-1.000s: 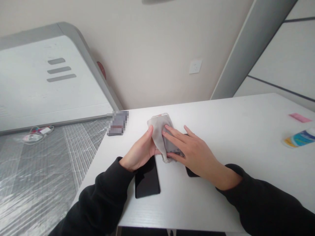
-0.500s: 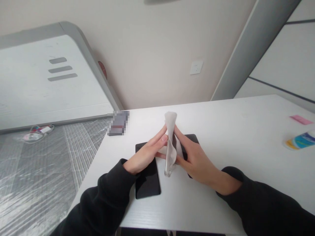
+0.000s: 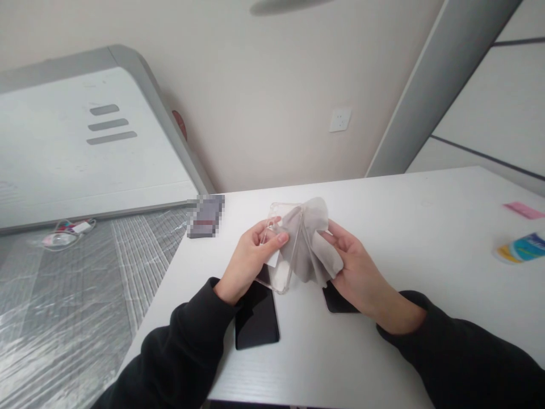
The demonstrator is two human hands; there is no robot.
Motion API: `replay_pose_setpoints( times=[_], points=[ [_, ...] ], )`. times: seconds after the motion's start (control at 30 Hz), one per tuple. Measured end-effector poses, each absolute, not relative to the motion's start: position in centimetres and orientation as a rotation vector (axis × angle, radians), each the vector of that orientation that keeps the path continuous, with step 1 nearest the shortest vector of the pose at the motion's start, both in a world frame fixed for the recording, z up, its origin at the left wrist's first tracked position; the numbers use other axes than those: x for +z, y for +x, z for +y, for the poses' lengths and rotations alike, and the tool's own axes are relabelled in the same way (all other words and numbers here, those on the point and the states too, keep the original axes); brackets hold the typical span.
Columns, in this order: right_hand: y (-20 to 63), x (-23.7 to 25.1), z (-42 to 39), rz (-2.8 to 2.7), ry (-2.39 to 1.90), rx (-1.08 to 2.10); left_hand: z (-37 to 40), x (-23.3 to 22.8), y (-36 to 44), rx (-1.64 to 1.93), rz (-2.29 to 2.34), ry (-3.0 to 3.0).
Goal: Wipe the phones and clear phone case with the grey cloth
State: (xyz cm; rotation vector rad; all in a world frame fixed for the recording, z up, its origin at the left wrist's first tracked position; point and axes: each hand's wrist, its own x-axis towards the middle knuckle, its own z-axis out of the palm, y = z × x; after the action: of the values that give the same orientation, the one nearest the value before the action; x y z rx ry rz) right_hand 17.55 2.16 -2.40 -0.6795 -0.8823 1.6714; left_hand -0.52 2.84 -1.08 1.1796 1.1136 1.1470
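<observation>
A clear phone case (image 3: 281, 279) is gripped at its left side by my left hand (image 3: 249, 258), thumb across the front. My right hand (image 3: 357, 275) is closed on a grey cloth (image 3: 313, 250), which drapes over the case's right edge and hides part of it. Below my left hand, a black phone (image 3: 256, 318) lies face up on the white table (image 3: 298, 352), its upper end covered. Another dark phone (image 3: 338, 298) lies beneath my right hand, mostly hidden by it and the cloth.
A blurred-out dark box (image 3: 206, 216) sits at the table's back left corner. On the right are a blue and yellow container (image 3: 522, 249) and a pink strip (image 3: 523, 210). Left of the table, a plastic-covered mattress (image 3: 97, 284) adjoins a white headboard (image 3: 55, 142).
The case has turned from edge-on to face me, so its clear back shows. My right hand has shifted right and the cloth has spread out over the case's right edge.
</observation>
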Motion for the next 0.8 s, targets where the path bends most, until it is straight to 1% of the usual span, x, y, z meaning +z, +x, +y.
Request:
replay_pose_setpoints(
  times=[0.13,0.27,0.37,0.47,0.53,0.57,0.63,0.7,0.73,0.8],
  points=[
    [17.6,-2.8,2.5,-0.859,-0.699,1.556,2.5,-0.6,-0.3,1.127,0.968,0.926],
    [18.5,-3.3,2.9,-0.999,-0.777,1.299,2.0,0.3,-0.3,1.101,0.882,0.780],
    [19.3,-3.3,3.1,-1.503,-0.811,0.938,1.5,0.3,-0.1,1.015,0.800,0.742],
    [19.3,-3.1,2.9,-2.092,-0.824,0.422,0.9,0.0,0.5,0.953,0.762,0.710],
    [18.7,-3.1,2.4,-2.263,-0.881,0.142,0.5,0.0,1.0,0.934,0.717,0.660],
    [18.3,-3.1,2.0,-2.318,-0.881,0.052,0.5,0.2,1.2,0.949,0.686,0.631],
    [17.6,-3.0,1.5,-2.442,-0.773,-0.049,0.4,0.7,1.5,1.006,0.626,0.577],
    [17.2,-2.8,1.3,-2.545,-0.613,-0.072,0.4,1.1,1.5,1.087,0.586,0.547],
    [17.2,-2.7,1.3,-2.556,-0.591,-0.066,0.5,1.3,1.5,1.109,0.592,0.538],
    [17.5,-2.4,1.6,-2.487,-0.714,-0.053,0.4,1.5,1.6,1.084,0.652,0.532]
  ],
)
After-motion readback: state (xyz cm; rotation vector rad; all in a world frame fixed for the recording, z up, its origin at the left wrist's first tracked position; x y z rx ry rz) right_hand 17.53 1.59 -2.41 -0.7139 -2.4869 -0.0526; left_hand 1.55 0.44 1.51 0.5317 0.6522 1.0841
